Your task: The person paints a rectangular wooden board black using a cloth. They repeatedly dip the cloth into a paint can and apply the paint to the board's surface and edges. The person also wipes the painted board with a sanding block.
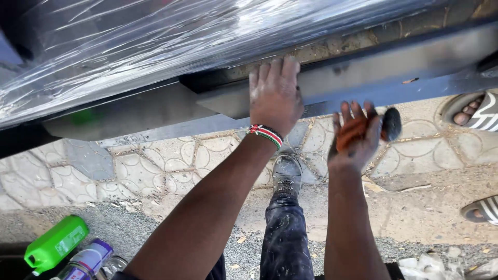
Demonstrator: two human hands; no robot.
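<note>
My left hand [275, 93] lies flat, fingers together, on the grey lower panel [373, 72] of a vehicle body, just under a part wrapped in clear plastic film [155, 41]. A beaded red, white, green and black wristband [265, 135] sits on that wrist. My right hand [355, 136], stained orange-brown, grips a dark rounded pad or sponge [391, 123] just below the panel's lower edge. The hand is slightly blurred.
Patterned paving stones [155, 166] and gravel lie below. My leg and dusty shoe [287, 173] stand between my arms. A green plastic bottle [54, 242] and a spray can [85, 262] lie at lower left. Another person's sandalled feet [474, 113] are at right.
</note>
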